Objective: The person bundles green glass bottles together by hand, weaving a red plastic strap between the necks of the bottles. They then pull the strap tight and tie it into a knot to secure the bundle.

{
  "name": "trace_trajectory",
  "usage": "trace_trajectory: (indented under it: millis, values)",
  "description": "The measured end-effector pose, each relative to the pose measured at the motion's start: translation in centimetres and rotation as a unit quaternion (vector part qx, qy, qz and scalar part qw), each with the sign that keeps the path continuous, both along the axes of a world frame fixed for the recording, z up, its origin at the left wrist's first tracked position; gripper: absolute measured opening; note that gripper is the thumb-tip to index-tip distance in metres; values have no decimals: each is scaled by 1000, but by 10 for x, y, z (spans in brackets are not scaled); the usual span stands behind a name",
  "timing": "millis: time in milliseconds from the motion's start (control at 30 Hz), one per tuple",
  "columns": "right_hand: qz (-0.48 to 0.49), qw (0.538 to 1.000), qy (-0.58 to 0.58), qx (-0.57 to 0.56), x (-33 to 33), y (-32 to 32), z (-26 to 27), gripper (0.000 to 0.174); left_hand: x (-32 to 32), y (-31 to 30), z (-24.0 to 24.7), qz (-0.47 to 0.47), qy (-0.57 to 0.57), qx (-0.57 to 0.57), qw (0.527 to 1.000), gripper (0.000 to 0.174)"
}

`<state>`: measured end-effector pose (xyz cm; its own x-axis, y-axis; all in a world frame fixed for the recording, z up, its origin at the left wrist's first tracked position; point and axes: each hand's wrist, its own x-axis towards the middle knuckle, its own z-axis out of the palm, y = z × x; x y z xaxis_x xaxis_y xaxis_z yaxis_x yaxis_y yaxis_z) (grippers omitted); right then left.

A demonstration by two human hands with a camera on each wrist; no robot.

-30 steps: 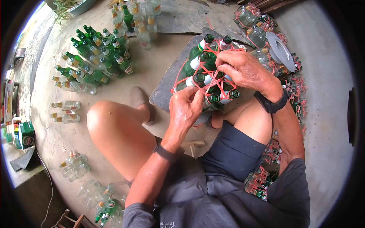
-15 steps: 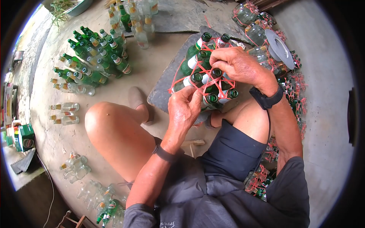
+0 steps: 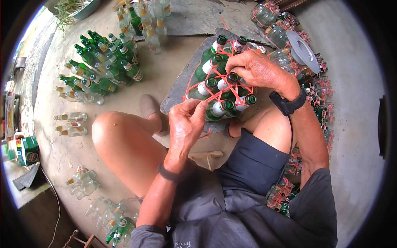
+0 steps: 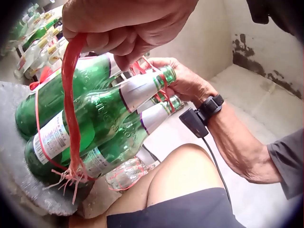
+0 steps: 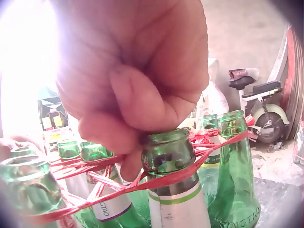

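A cluster of green glass beer bottles [image 3: 202, 72] with white labels stands on a dark slab [image 3: 177, 91], its necks laced together with red plastic twine [image 4: 71, 102]. My left hand [image 3: 186, 122] pinches the twine between thumb and fingers at the near left side of the cluster. From that hand a length of twine hangs to a frayed end in the left wrist view. Over the bottle necks, my right hand [image 3: 264, 71] has curled fingers pinching at the twine, right beside one bottle mouth [image 5: 168, 142]. Its fingertips are partly hidden behind that neck.
Loose green bottles [image 3: 103, 58] stand in a group on the floor at left, with clear bottles [image 3: 153, 39] farther back. Tied bundles [image 3: 266, 14] line the right side, a grey round lid [image 3: 302, 49] on top of some. Both knees flank the slab.
My left hand has drawn back toward the body and left, away from the middle of the bottles, with the twine in it. The right hand has shifted slightly left over the necks.
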<state>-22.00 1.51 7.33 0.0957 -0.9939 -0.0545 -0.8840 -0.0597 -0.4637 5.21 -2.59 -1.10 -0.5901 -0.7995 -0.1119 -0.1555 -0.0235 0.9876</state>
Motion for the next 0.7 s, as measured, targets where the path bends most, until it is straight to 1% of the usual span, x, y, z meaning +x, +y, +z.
trace_trajectory:
  millis: [33,100,167,233,267,333,367,433,467,500,533,600,633,700]
  values:
    - [-4,1000,1,14,-1,1,1,12,2,-1,0,0,0,-1,1000,25]
    - [-3,1000,3,5,-1,4,0,12,7,-3,2,18,5,26,999,24]
    - [-1,1000,5,-4,2,6,0,12,10,-6,10,13,-3,30,999,24]
    - [-33,999,-2,-28,11,13,2,15,13,-7,16,7,-13,38,999,23]
    - [-33,999,-3,-29,16,18,2,15,13,-7,16,7,-14,37,999,23]
    - [-56,986,59,-147,28,29,3,15,14,-7,15,9,-21,40,999,23]
    - [-102,978,59,-174,42,37,5,13,14,-6,16,9,-21,40,999,23]
    - [-120,972,70,-191,73,51,10,13,13,-5,17,15,-7,34,999,23]
    - [-139,965,81,-208,89,57,12,14,14,-6,17,14,-9,34,999,23]
    - [-153,965,75,-198,102,63,13,25,14,-6,17,11,-13,33,999,22]
    - [-171,965,90,-178,112,67,9,31,14,-7,17,8,-17,31,999,22]
    - [-176,957,172,-152,124,73,-3,34,15,-7,21,6,-16,45,999,22]
    - [-180,956,172,-154,126,75,-7,34,15,-8,22,8,-13,60,998,22]
    - [-209,947,144,-199,128,75,-12,33,15,-11,21,8,-18,47,999,21]
